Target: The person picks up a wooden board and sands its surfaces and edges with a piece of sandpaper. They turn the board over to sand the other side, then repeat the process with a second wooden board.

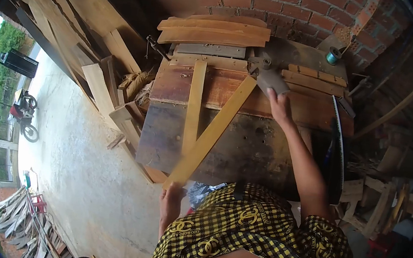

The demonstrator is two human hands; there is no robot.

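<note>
My left hand (172, 199) is closed around the near end of a long, flat wooden slat (213, 135), which slants up and away across the workbench (165, 134). In my right hand (279, 105) is a dusty grey tool (269, 77) with a rounded body and a round metal part on its head. The tool's head meets the far end of the slat; its exact kind I cannot tell. A second wooden slat (195, 102) lies lengthwise on the bench, just left of the first, partly under it.
Curved planks (213, 28) are stacked at the bench's back. A spool of green line (333, 56) stands at the back right, with wooden strips (313, 82) nearer. A long saw-like blade (338, 144) lies along the right side. Boards (93, 9) lean at the left.
</note>
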